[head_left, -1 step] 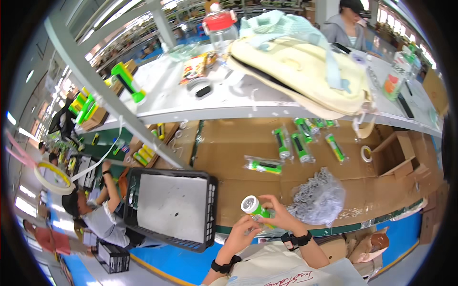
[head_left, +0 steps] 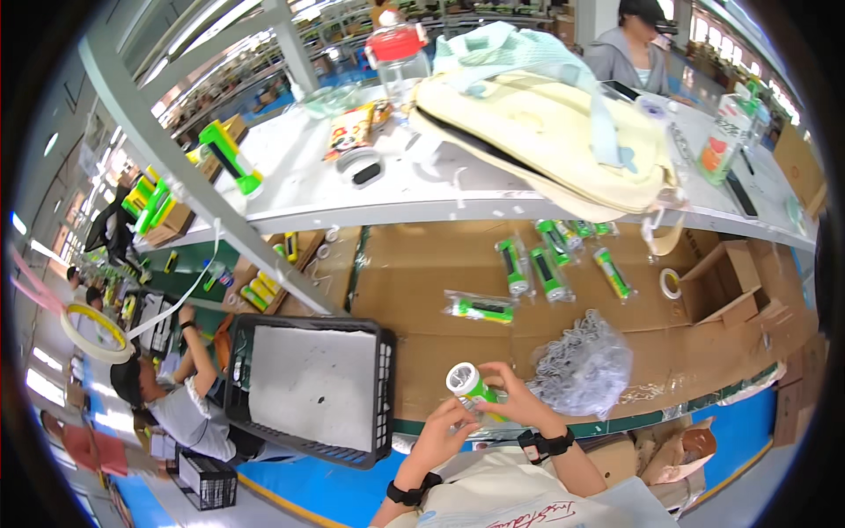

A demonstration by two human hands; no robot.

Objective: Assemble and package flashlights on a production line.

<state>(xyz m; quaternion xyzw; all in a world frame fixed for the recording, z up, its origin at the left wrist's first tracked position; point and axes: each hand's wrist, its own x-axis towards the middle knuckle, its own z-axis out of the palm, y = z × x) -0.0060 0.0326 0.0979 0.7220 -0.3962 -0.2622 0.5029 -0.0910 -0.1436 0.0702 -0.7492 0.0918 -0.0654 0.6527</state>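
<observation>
A green flashlight (head_left: 473,385) with a white rim and a clear lens tilts up between my hands at the near edge of the cardboard-covered bench (head_left: 422,370). My right hand (head_left: 519,400) wraps its fingers around the body from the right. From the left, my left hand (head_left: 445,431) pinches at the lower side of the body; its fingertips are partly hidden. To the right of my hands lies a clear plastic bag of grey cord loops (head_left: 583,365). Several green-and-black flashlights in clear sleeves (head_left: 547,273) lie farther back, one sleeved flashlight (head_left: 480,307) nearer.
A black crate (head_left: 385,387) with a grey-white sheet (head_left: 312,383) stands left of me. Across the back runs a white shelf (head_left: 299,189) bearing a cream bag (head_left: 546,132). An open carton (head_left: 722,286) and tape roll (head_left: 671,283) sit right. A person (head_left: 189,409) works at left.
The surroundings have shifted slightly left in the picture. My hands keep nearly the same grip on the flashlight.
</observation>
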